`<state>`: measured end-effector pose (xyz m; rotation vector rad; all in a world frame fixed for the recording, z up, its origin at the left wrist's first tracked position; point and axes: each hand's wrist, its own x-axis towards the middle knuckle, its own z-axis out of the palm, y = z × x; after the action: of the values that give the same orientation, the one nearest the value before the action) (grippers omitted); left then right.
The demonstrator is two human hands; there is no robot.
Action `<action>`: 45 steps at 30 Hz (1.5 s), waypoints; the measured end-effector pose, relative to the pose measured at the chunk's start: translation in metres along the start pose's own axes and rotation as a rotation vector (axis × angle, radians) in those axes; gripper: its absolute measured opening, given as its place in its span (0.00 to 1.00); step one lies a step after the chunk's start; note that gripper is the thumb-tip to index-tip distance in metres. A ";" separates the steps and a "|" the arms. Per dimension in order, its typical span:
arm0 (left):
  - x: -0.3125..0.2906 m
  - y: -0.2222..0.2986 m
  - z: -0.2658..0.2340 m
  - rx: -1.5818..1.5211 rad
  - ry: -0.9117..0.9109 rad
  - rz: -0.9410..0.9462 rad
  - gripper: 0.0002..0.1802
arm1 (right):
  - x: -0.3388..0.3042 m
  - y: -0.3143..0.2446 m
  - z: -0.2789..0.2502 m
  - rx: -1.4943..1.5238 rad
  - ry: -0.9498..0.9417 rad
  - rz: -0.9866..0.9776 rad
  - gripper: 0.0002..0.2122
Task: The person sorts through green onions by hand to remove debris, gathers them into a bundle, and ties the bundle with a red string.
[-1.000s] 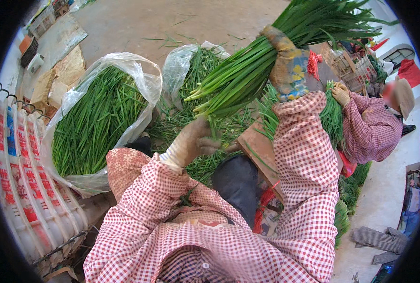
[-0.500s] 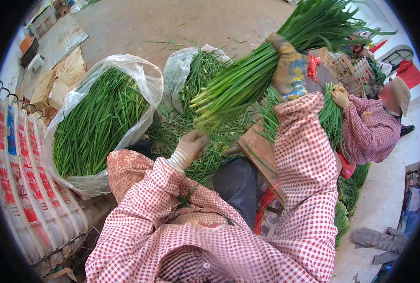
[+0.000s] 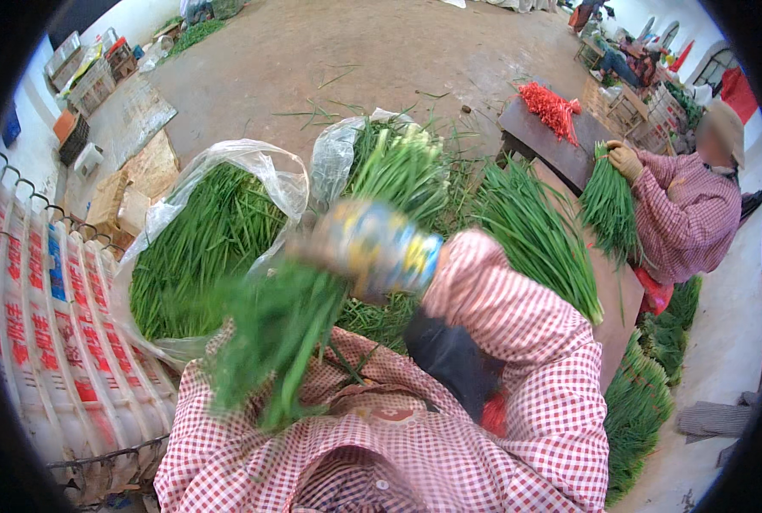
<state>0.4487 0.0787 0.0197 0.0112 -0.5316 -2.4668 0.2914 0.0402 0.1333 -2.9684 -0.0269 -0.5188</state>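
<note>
Passage is available over the far floor [image 3: 381, 60]. Obstacles, left to right: left bag [image 3: 289, 181], middle bag [image 3: 331, 158], stalks [image 3: 539, 231] on the desk [image 3: 625, 299], co-worker [image 3: 693, 214] at its right side. Near: the held bunch [image 3: 270, 342] obstructs passage left of centre.

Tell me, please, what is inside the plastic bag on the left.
Long green leaves show inside the bag. The bunch in the right hand covers its lower right edge; whatever lies beneath the top leaves is hidden.

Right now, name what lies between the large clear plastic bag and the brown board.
Head view: a second clear plastic bag, pale-ended green stalks and, nearer the camera, the gloved right hand.
</note>
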 end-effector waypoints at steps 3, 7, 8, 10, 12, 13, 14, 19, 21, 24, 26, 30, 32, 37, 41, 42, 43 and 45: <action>0.002 -0.004 -0.007 0.144 0.043 -0.015 0.42 | -0.019 -0.036 0.081 -0.007 0.059 -0.183 0.18; -0.030 -0.025 -0.011 0.345 0.203 -0.045 0.44 | -0.010 -0.082 0.153 0.097 0.181 -0.101 0.04; -0.040 -0.033 -0.010 0.384 0.240 -0.056 0.45 | -0.012 -0.087 0.169 0.141 0.199 -0.176 0.06; -0.064 -0.052 -0.011 0.451 0.307 -0.070 0.46 | -0.009 -0.099 0.174 0.221 0.230 -0.333 0.11; -0.085 -0.071 -0.009 0.514 0.363 -0.067 0.47 | -0.008 -0.106 0.170 0.366 0.256 -0.391 0.15; -0.091 -0.077 -0.008 0.542 0.385 -0.065 0.47 | -0.009 -0.109 0.166 0.477 0.268 -0.371 0.15; -0.095 -0.081 -0.005 0.578 0.404 -0.059 0.48 | -0.011 -0.112 0.161 0.586 0.281 -0.349 0.15; -0.116 -0.074 0.017 0.730 0.525 -0.005 0.51 | -0.024 -0.126 0.109 1.043 0.474 -0.314 0.15; -0.135 -0.069 0.041 0.626 0.609 -0.070 0.52 | -0.061 -0.094 0.083 1.006 0.573 -0.153 0.12; -0.161 -0.072 0.093 0.371 0.753 -0.215 0.58 | -0.117 -0.066 0.070 1.162 0.717 0.818 0.12; -0.170 -0.095 0.086 0.295 0.776 -0.282 0.58 | -0.133 -0.045 0.088 1.078 0.687 0.806 0.31; -0.158 -0.152 0.058 0.188 0.733 -0.204 0.57 | -0.120 -0.049 0.105 1.324 0.099 0.647 0.45; -0.147 -0.175 0.046 0.188 0.710 -0.148 0.54 | -0.120 -0.056 0.134 1.254 0.095 0.506 0.46; -0.119 -0.186 0.072 0.059 0.878 0.025 0.53 | -0.130 -0.066 0.136 0.922 0.040 0.759 0.27; -0.143 -0.201 0.052 0.182 0.923 0.028 0.49 | -0.120 -0.074 0.147 0.739 -0.019 0.831 0.17; -0.136 -0.197 0.062 0.162 0.955 -0.007 0.48 | -0.121 -0.072 0.155 0.688 -0.041 0.806 0.17; -0.131 -0.195 0.069 0.148 0.980 -0.033 0.47 | -0.122 -0.066 0.167 0.626 -0.063 0.773 0.17; -0.122 -0.195 0.076 0.154 1.004 -0.033 0.45 | -0.118 -0.055 0.176 0.618 -0.192 0.763 0.17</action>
<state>0.4284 0.3195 0.0027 1.2373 -0.2535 -2.0788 0.2374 0.1174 -0.0643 -2.1730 0.7424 -0.0860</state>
